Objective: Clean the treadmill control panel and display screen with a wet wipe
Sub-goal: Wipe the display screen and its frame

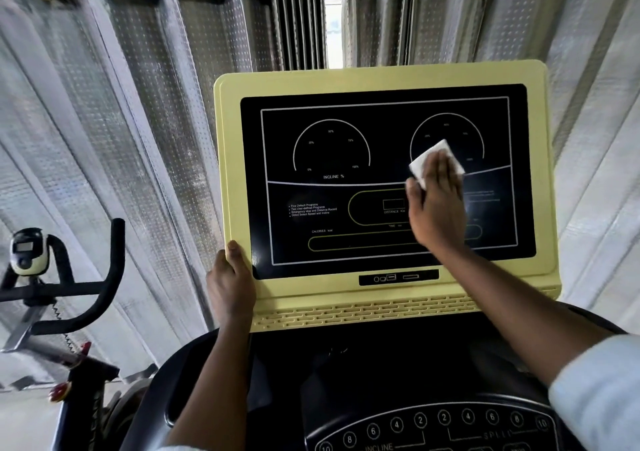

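White wipe; yellow frame; black screen.

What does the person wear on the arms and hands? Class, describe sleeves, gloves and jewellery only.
The left hand and right hand are bare: no gloves, rings or watch show. Both forearms are uncovered. A pale, whitish-blue sleeve covers the right arm from near the elbow; of the left sleeve only a pale sliver shows.

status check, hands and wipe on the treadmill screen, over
Right hand presses wet wipe on display screen, right gauge. Left hand grips yellow frame corner. Nothing in the way.
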Demonstrator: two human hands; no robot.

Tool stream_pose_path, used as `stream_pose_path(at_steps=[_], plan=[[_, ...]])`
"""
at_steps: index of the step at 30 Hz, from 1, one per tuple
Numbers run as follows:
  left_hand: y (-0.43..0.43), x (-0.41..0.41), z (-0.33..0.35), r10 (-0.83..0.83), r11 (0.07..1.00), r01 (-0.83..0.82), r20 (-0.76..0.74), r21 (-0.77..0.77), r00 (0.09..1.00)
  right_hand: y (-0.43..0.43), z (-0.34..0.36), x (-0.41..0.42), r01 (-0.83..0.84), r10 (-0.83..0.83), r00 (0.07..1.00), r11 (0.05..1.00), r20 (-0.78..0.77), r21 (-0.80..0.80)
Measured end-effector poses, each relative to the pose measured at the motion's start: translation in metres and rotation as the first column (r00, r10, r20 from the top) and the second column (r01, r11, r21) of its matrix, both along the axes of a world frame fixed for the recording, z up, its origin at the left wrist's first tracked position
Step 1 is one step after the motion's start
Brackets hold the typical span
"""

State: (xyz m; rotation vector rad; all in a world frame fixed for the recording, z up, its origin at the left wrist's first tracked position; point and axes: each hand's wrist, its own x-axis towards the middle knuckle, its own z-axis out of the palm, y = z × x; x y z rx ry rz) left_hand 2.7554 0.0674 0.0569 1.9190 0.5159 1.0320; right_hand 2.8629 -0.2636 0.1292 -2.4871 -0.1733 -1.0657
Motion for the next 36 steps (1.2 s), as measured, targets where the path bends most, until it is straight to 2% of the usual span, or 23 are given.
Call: stream_pose_path(at_steps=[4, 8, 10, 14, 17, 20, 23, 26, 29, 33, 36], plan=[[-0.001, -0.001, 0.001, 0.002, 1.0, -0.002, -0.022, -0.007, 1.0, 0.01, -0.005, -0.004, 0.079, -0.079, 0.997, 0.989, -0.008, 0.122], [-0.003, -0.001, 0.002, -0.003, 1.0, 0.003, -0.024, -0.014, 1.0, 0.023, -0.051, -0.041, -0.008, 0.008, 1.0, 1.0, -0.015, 0.014], [-0.002, -0.002, 0.002, 0.002, 1.0, -0.002, -0.026, -0.006, 1.0, 0.008, -0.042, -0.029, -0.018, 0.018, 1.0, 1.0, 0.005, -0.007], [-0.004, -0.003, 0.002, 0.0, 1.0, 0.0, -0.026, -0.01, 1.0, -0.025, 0.0, 0.008, 0.09, -0.092, 0.996, 0.986, 0.007, 0.144], [-0.006, -0.001, 0.002, 0.007, 1.0, -0.008, -0.028, -0.012, 1.0, -0.013, -0.014, -0.003, 0.111, -0.114, 0.993, 0.977, 0.009, 0.184], [-0.004, -0.002, 0.002, 0.017, 1.0, -0.017, -0.034, 0.001, 0.999, 0.008, -0.05, -0.03, 0.01, -0.01, 1.0, 0.998, 0.001, 0.061], [-0.003, -0.002, 0.001, 0.013, 1.0, -0.012, -0.032, 0.016, 0.999, -0.014, -0.043, -0.019, -0.047, 0.049, 0.998, 0.998, 0.03, -0.042], [-0.003, -0.002, 0.0, -0.005, 1.0, 0.006, -0.014, 0.016, 1.0, -0.045, -0.015, 0.005, 0.057, -0.059, 0.998, 0.994, 0.026, 0.092], [0.0, 0.001, -0.002, 0.013, 1.0, -0.013, -0.013, 0.018, 1.0, -0.04, -0.017, 0.003, 0.122, -0.126, 0.992, 0.968, 0.003, 0.217], [0.0, 0.003, -0.003, 0.006, 1.0, -0.006, -0.011, 0.015, 1.0, -0.021, -0.051, -0.026, 0.034, -0.035, 0.999, 0.997, 0.008, 0.067], [0.002, 0.004, -0.004, 0.006, 1.0, -0.006, -0.007, 0.024, 1.0, -0.041, -0.042, -0.011, 0.013, -0.013, 0.999, 1.0, 0.029, -0.002]])
